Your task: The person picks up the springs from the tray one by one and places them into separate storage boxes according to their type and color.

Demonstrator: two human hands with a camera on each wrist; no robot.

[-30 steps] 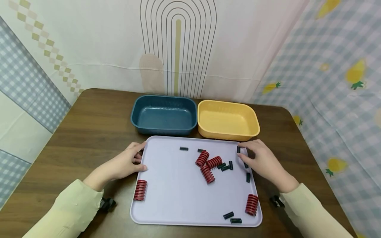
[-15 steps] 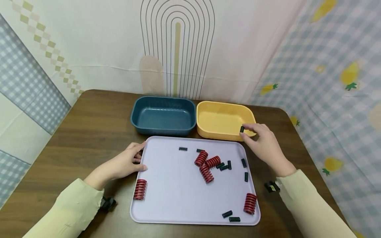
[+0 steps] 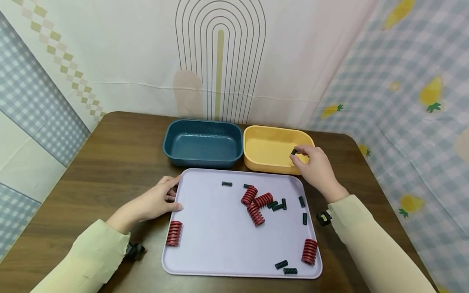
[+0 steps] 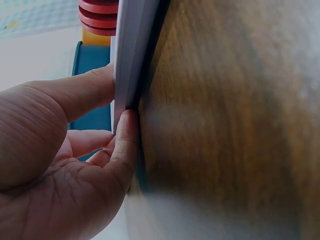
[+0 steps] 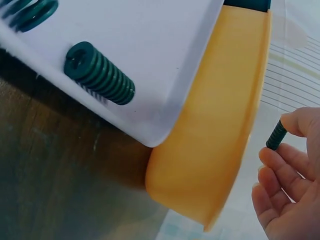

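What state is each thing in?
Right hand: pinches green spring
Green spring: held over yellow bin, not released
Yellow bin: upright, no springs visible inside; interior partly hidden
Blue bin: upright, no springs visible inside
Left hand: holds tray's left edge
Tray: upright, springs scattered across it
Red springs: five on tray, three clustered
Loose green springs: nine visible on tray

Dark-green coil spring (image 3: 294, 151) pinched in the right hand (image 3: 317, 167) over the yellow bin (image 3: 269, 167)
It tilts, held end to end; the lilac tray (image 3: 216, 236) lies flat, left edge held by the left hand (image 3: 156, 199), bearing thick red springs (image 3: 255, 215) and slim green springs (image 3: 227, 184).
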